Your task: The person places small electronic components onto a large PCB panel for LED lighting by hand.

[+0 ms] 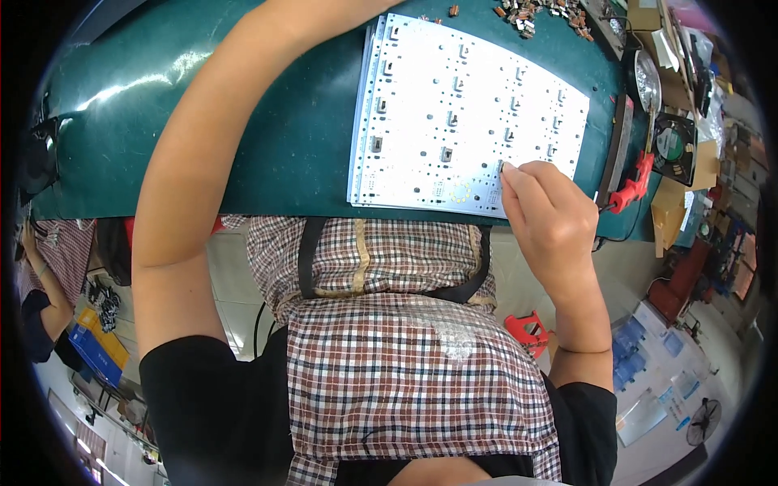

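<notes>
A stack of white circuit boards (417, 97) lies on the green tabletop in front of me. Small dark slide-switch-like parts (446, 154) sit in rows across the top board. My right hand (551, 206) is over the board's near right part, thumb and forefinger pinched together at its surface. Something tiny and dark shows at the fingertips, too small to name. From the left my left forearm (271, 40) arches over the table to the upper edge, and its hand is out of the picture.
Loose small metal parts (531, 16) lie heaped beyond the boards. To the right are a red-handled soldering iron (636, 185), a dark bar (619, 134) and a square black fan (674, 147). Another person's arm (47, 283) shows at far left.
</notes>
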Demonstrator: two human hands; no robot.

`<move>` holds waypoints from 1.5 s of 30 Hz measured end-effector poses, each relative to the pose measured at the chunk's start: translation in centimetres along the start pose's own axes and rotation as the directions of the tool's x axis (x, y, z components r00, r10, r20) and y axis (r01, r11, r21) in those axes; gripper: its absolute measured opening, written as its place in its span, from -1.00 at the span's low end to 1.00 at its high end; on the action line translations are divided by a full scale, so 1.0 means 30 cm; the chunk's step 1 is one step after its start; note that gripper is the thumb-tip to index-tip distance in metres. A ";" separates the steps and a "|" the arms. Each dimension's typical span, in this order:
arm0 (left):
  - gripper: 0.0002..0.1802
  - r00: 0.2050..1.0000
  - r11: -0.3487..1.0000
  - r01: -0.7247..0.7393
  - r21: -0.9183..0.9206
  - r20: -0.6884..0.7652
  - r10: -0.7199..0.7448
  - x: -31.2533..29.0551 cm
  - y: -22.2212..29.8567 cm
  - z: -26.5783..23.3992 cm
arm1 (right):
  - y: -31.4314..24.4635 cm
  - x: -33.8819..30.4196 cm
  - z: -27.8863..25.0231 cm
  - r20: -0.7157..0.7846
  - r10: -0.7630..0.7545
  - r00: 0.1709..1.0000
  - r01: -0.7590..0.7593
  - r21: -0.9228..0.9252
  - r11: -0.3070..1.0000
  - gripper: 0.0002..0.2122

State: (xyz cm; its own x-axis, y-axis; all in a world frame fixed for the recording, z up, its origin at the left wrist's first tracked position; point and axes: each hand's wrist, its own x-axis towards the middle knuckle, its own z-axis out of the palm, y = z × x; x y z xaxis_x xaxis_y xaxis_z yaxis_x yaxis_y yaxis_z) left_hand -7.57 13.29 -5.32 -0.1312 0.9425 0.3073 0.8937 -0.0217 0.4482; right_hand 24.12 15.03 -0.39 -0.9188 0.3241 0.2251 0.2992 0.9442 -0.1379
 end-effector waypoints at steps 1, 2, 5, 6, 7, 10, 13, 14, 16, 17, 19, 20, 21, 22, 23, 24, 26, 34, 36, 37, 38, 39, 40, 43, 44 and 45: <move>-0.86 1.000 1.000 -0.002 0.006 -0.005 0.002 -0.002 -0.001 0.008 | -0.001 -0.001 -0.002 0.018 -0.019 1.000 0.019 -0.004 1.000 -0.88; -0.86 0.999 0.999 -0.032 -0.029 0.006 0.032 -0.002 -0.001 0.018 | -0.002 0.000 -0.003 0.037 -0.037 0.999 0.038 -0.010 0.999 -0.88; -0.85 0.996 0.996 -0.075 -0.056 0.041 0.078 0.032 0.028 0.039 | -0.001 0.026 -0.027 0.077 0.018 0.997 -0.025 0.085 0.996 -0.88; -0.84 0.994 0.997 -0.063 -0.041 0.081 0.066 0.048 0.043 0.044 | 0.001 0.027 -0.025 0.075 0.022 0.997 -0.029 0.091 0.995 -0.88; -0.83 0.992 0.998 -0.058 -0.030 0.113 0.061 0.059 0.065 0.042 | -0.005 0.024 -0.023 0.083 0.055 0.995 -0.062 0.082 0.995 -0.89; -0.83 0.982 0.998 -0.058 -0.039 0.180 0.064 0.086 0.089 0.020 | -0.014 0.020 -0.018 0.087 0.103 0.991 -0.109 0.067 0.992 -0.89; -0.83 0.975 0.997 -0.063 0.037 0.216 0.053 0.101 0.097 0.030 | -0.010 0.026 -0.022 0.098 0.115 0.989 -0.125 0.097 0.987 -0.89; -0.83 0.973 0.994 -0.056 0.091 0.228 0.034 0.109 0.102 0.029 | -0.003 0.035 -0.027 0.111 0.117 0.987 -0.131 0.131 0.983 -0.89; -0.84 0.983 0.998 -0.038 0.043 0.182 0.029 0.102 0.111 0.005 | 0.044 0.058 -0.044 0.105 0.152 0.983 -0.169 0.176 0.970 -0.90; -0.84 0.990 1.000 -0.028 -0.012 0.137 0.030 0.095 0.119 -0.011 | 0.073 0.073 -0.054 0.103 0.195 0.975 -0.213 0.216 0.953 -0.91; -0.84 0.990 0.974 0.075 -0.213 0.133 -0.047 0.063 0.146 -0.061 | 0.157 0.135 -0.044 -0.045 0.283 0.958 -0.268 0.210 0.940 -0.93; -0.84 0.980 0.899 0.186 -0.398 0.143 -0.139 0.044 0.147 -0.087 | 0.203 0.170 -0.024 -0.078 0.313 0.947 -0.294 0.187 0.937 -0.92; -0.84 0.981 0.902 0.178 -0.394 0.143 -0.131 0.013 0.119 -0.078 | 0.262 0.201 0.008 -0.115 0.296 0.948 -0.270 0.196 0.943 -0.91; -0.84 0.997 0.882 0.073 -0.465 0.053 -0.055 -0.045 0.072 -0.048 | 0.310 0.233 0.043 -0.058 0.322 0.945 -0.305 0.202 0.931 -0.91; -0.83 0.999 0.850 -0.037 -0.525 -0.040 0.019 -0.073 0.050 -0.035 | 0.342 0.273 0.071 -0.064 0.321 0.945 -0.302 0.208 0.930 -0.91; -0.83 0.932 0.753 0.361 -0.549 0.216 -0.290 -0.058 0.191 -0.166 | 0.391 0.291 0.098 -0.004 0.345 0.939 -0.341 0.142 0.930 -0.88; -0.83 0.954 0.791 0.298 -0.534 0.191 -0.231 -0.172 0.177 -0.178 | 0.360 0.343 0.116 0.063 0.336 0.940 -0.341 0.111 0.934 -0.85; -0.80 0.960 0.827 0.276 -0.490 0.171 -0.220 -0.429 0.254 -0.160 | 0.315 0.416 0.131 0.006 0.396 0.918 -0.395 0.062 0.916 -0.88; -0.79 0.964 0.838 0.264 -0.478 0.162 -0.212 -0.452 0.267 -0.152 | 0.311 0.410 0.122 -0.012 0.426 0.905 -0.423 0.082 0.902 -0.88; -0.79 0.962 0.834 0.271 -0.480 0.165 -0.218 -0.466 0.274 -0.149 | 0.313 0.409 0.121 -0.011 0.428 0.903 -0.426 0.091 0.900 -0.88; -0.79 0.961 0.837 0.274 -0.473 0.170 -0.218 -0.481 0.280 -0.142 | 0.319 0.404 0.122 -0.035 0.443 0.896 -0.438 0.089 0.894 -0.88; -0.79 0.959 0.840 0.283 -0.464 0.168 -0.230 -0.496 0.284 -0.134 | 0.323 0.400 0.122 -0.059 0.456 0.888 -0.451 0.086 0.888 -0.87; -0.78 0.957 0.842 0.290 -0.455 0.166 -0.240 -0.506 0.288 -0.128 | 0.323 0.396 0.119 -0.065 0.443 0.894 -0.437 0.087 0.895 -0.87; -0.79 0.957 0.869 0.291 -0.401 0.131 -0.260 -0.521 0.300 -0.123 | 0.331 0.390 0.131 -0.165 0.411 0.897 -0.405 0.070 0.912 -0.89; -0.79 0.957 0.870 0.289 -0.399 0.136 -0.255 -0.524 0.301 -0.122 | 0.351 0.386 0.143 -0.167 0.417 0.894 -0.410 0.073 0.909 -0.89; -0.78 0.962 0.884 0.273 -0.379 0.116 -0.247 -0.525 0.302 -0.120 | 0.380 0.381 0.162 -0.181 0.390 0.903 -0.375 0.114 0.920 -0.89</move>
State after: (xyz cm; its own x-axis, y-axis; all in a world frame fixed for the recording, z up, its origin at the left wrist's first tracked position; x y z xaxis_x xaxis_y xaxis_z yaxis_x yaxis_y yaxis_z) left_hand 1.04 -2.95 -3.08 -0.2976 0.9506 0.0877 0.5915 0.1115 0.7985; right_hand 15.77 29.23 -4.08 -0.6664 0.6717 0.3236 0.5902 0.7404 -0.3217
